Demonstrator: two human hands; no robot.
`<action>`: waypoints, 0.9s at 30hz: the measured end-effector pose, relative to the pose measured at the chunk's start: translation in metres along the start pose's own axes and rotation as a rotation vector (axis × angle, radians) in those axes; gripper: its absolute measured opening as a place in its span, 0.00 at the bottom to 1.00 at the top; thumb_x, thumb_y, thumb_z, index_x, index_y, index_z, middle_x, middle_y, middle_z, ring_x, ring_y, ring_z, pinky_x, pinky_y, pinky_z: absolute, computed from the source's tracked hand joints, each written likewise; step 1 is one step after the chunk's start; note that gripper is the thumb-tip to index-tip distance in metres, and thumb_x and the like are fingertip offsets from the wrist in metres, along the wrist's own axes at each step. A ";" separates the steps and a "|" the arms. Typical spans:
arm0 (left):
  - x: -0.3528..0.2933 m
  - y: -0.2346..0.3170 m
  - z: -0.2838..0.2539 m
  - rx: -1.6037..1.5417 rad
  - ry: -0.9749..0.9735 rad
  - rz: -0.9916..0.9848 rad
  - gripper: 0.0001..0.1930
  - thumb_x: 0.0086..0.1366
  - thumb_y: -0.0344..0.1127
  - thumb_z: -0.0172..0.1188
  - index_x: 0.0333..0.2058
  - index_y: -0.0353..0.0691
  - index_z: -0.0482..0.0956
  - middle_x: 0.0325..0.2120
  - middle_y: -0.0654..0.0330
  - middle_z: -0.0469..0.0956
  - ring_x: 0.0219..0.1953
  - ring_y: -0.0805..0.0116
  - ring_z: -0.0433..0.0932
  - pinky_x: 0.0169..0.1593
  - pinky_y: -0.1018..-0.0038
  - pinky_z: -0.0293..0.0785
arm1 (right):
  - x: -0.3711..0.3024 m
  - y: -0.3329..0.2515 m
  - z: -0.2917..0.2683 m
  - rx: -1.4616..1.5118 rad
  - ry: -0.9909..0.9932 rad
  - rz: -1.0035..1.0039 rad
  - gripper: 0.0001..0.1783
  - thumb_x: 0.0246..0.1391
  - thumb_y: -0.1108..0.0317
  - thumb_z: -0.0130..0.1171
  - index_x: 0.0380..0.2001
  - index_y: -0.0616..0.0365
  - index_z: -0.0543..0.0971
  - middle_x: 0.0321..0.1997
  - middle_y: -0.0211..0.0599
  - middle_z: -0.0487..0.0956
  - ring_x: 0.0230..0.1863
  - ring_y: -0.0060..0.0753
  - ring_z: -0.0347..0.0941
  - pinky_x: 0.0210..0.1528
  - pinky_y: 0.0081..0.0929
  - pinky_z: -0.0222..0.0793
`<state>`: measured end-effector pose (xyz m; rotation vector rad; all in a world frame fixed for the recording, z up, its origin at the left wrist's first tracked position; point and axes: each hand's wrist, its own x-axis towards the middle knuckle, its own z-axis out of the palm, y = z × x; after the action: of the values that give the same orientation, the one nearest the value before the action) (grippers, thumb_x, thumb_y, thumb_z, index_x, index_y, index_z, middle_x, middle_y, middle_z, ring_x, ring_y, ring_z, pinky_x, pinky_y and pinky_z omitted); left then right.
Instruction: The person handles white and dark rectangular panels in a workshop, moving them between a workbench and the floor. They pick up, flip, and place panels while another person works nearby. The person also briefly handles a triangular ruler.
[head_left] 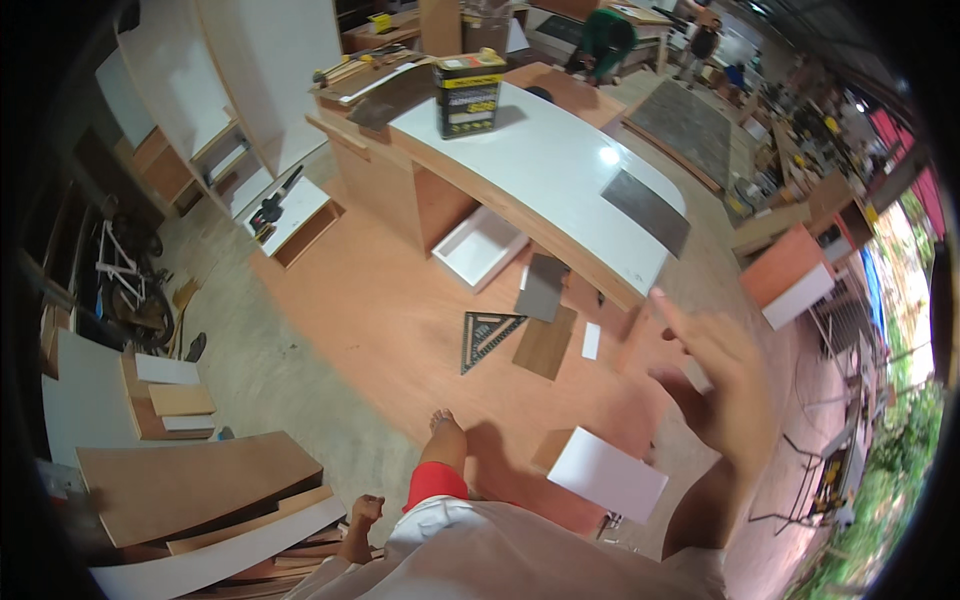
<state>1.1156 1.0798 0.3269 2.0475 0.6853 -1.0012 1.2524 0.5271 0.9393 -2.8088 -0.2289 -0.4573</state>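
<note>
My right hand point(715, 355) is raised at the right, beside the near right corner of a white-topped wooden workbench point(560, 160). Its index finger stretches toward that corner, with the thumb apart and nothing in the hand. Whether the fingertip touches the edge, I cannot tell. Low by my side, my left hand point(368, 509) has its fingers curled in, with nothing seen in it. A dark rectangular sheet point(645, 212) lies across the right end of the benchtop. Farther back on it stands a black and yellow metal can point(468, 98).
Below the bench lie a black speed square point(487, 338), a brown panel point(545, 343), a grey panel point(541, 287) and a white drawer point(480, 248). A white board point(607, 472) is near my feet. Wood sheets point(200, 485) pile up at left. Other people point(606, 42) are in the background.
</note>
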 end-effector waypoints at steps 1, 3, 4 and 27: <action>0.008 -0.015 -0.021 0.047 -0.069 0.010 0.22 0.64 0.48 0.69 0.44 0.32 0.87 0.31 0.51 0.88 0.34 0.64 0.86 0.38 0.65 0.81 | 0.017 0.022 0.043 0.097 0.019 0.038 0.42 0.38 0.78 0.75 0.63 0.53 0.80 0.40 0.43 0.81 0.40 0.48 0.76 0.45 0.40 0.71; 0.020 0.009 -0.059 0.033 -0.091 0.007 0.20 0.64 0.47 0.70 0.43 0.33 0.87 0.28 0.53 0.87 0.30 0.67 0.86 0.34 0.66 0.79 | 0.041 0.042 0.095 0.100 -0.190 0.012 0.32 0.47 0.73 0.73 0.59 0.55 0.81 0.43 0.43 0.81 0.45 0.50 0.77 0.51 0.42 0.73; 0.014 0.007 -0.073 -0.038 -0.027 -0.030 0.20 0.63 0.46 0.71 0.42 0.33 0.87 0.28 0.53 0.87 0.29 0.68 0.85 0.32 0.65 0.79 | 0.043 0.041 0.120 0.129 -0.332 0.033 0.28 0.51 0.69 0.72 0.57 0.55 0.82 0.44 0.44 0.81 0.47 0.50 0.77 0.53 0.42 0.73; -0.101 0.498 -0.272 0.134 -0.551 0.848 0.10 0.73 0.39 0.64 0.42 0.37 0.84 0.33 0.56 0.84 0.38 0.62 0.82 0.45 0.65 0.79 | 0.219 -0.063 0.349 0.935 -1.131 -0.005 0.15 0.66 0.65 0.59 0.52 0.57 0.82 0.47 0.47 0.85 0.51 0.45 0.82 0.54 0.39 0.76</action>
<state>1.5327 0.9952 0.7157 1.7549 -0.5169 -1.0100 1.5447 0.7160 0.7106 -1.8146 -0.4940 1.0202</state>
